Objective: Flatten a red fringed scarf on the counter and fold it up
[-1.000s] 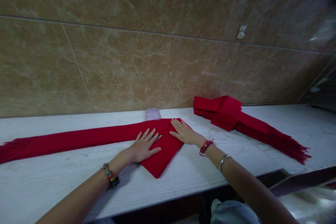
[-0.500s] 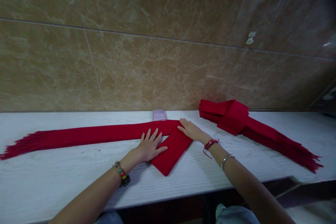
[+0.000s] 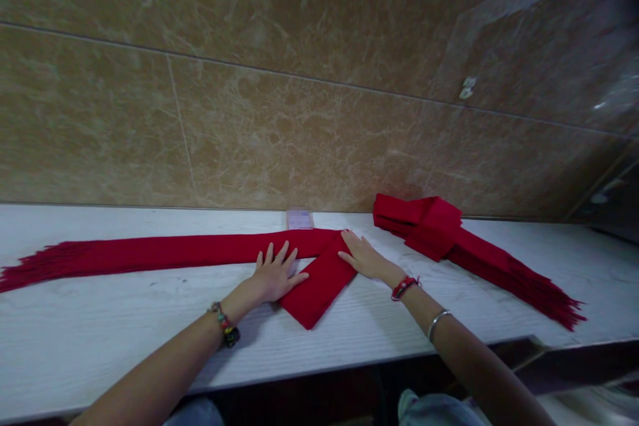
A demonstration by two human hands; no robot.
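Note:
A long red scarf (image 3: 164,253) lies flat on the white table, its fringe at the far left. Toward the middle it is folded over at an angle, so a short flap slants down toward me. My left hand (image 3: 275,276) rests with fingers spread on the scarf's lower edge and the flap's left side. On the upper right of the fold lies my right hand (image 3: 367,256), fingers stretched out and thumb apart, touching the cloth. Neither hand grips anything.
A second red scarf (image 3: 434,229), wrapped over itself with its fringe trailing right, lies at the back right. Behind the first scarf a small clear packet (image 3: 299,219) sits against the brown marbled wall (image 3: 279,126). The white table's (image 3: 124,333) front edge runs just before me.
The view has turned slightly, shifting the second scarf a little left in the picture. Both hands stay on the folded scarf in nearly the same pose; the fold looks unchanged.

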